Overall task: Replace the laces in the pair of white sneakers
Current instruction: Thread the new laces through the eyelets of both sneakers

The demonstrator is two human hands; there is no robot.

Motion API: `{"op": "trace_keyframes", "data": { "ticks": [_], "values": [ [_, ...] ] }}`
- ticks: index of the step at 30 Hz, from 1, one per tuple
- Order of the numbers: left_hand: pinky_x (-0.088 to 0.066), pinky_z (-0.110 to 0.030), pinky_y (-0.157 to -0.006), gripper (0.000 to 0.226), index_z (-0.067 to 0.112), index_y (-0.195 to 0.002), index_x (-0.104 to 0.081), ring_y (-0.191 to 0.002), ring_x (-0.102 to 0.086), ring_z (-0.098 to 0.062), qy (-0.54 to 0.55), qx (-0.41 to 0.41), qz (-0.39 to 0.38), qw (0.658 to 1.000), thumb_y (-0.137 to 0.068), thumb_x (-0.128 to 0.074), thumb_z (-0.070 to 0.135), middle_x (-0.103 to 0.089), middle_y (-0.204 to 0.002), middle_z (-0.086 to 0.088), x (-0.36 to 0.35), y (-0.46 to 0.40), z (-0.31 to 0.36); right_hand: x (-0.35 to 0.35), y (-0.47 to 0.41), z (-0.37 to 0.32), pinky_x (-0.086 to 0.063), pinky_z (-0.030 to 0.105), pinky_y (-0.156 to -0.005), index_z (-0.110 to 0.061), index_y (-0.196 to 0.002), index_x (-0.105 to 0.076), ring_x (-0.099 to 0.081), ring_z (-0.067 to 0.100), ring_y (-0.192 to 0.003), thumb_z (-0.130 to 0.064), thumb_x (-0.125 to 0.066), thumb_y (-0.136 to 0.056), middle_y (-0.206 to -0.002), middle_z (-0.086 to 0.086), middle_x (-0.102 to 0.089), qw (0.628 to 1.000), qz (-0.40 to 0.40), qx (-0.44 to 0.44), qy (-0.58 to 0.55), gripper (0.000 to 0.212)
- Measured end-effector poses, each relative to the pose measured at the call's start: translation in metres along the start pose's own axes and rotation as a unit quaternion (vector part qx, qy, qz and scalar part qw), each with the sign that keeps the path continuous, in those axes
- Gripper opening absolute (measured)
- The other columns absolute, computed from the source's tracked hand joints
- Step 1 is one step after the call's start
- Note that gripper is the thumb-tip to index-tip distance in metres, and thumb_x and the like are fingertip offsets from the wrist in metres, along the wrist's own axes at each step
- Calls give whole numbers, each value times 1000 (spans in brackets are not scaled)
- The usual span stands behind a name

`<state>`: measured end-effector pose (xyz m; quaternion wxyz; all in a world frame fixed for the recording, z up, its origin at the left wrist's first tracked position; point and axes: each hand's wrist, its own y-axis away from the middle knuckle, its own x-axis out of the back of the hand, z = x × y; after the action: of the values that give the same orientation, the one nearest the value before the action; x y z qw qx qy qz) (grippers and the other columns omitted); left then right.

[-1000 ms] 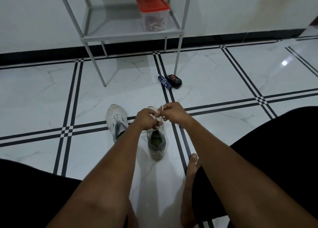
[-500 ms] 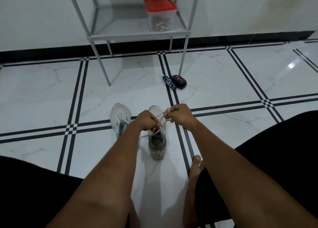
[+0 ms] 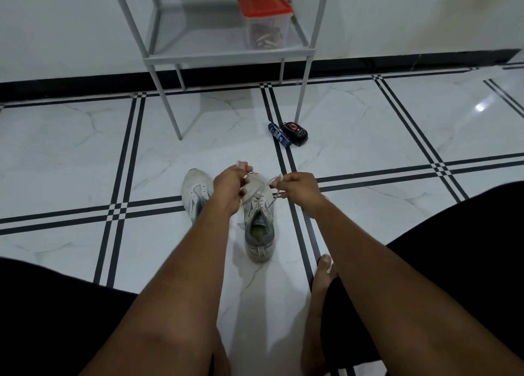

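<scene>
Gripping lace [image 3: 256, 189]: both hands' fingers [image 3: 283, 180] | marble-tiled floor [image 3: 71, 148] | white wall [image 3: 56, 21]

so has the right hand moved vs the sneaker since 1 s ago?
Yes. The right hand has pulled rightward off the right sneaker, away from the left hand.

The left hand [image 3: 229, 188] and right hand [image 3: 297, 188] are drawing apart from where they met, each pulling a lace [image 3: 262, 187] end taut over the right sneaker [image 3: 259, 225].
</scene>
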<state>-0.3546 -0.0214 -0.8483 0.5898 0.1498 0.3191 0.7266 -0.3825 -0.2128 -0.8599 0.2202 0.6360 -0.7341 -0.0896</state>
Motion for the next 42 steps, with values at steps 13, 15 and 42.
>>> {"op": "trace_keyframes", "data": {
  "ticks": [13, 15, 42],
  "values": [
    [-52, -43, -88, 44, 8, -117, -68, -113, -66, -40, -531, -93, 264, 800, -98, -62, 48, -70, -120, -17, 75, -2, -32, 11, 10, 58, -52, 44, -102, -5, -146, -44, -61, 36, -128, -38, -79, -92, -144, 15, -55, 944, 96, -68, 308, 73],
    [-49, -40, -89, 33, 16, -117, -68, -114, -65, -35, -609, -170, 141, 762, -101, -56, 41, -70, -121, -12, 54, -4, -40, -5, 8, 59, -45, 38, -108, -10, -153, -46, -54, 33, -139, -25, -69, -98, -153, 12, -52, 946, -11, 2, 325, 61],
    [-45, -33, -81, 17, 30, -103, -83, -106, -63, -13, -306, 28, -140, 941, -88, -80, 37, -77, -113, 11, 31, -3, -19, -20, 7, 17, -50, 32, -86, -21, -115, -79, -68, 19, -112, -34, -78, -97, -119, -3, -77, 983, -96, -140, -64, 22]
  ]
}}
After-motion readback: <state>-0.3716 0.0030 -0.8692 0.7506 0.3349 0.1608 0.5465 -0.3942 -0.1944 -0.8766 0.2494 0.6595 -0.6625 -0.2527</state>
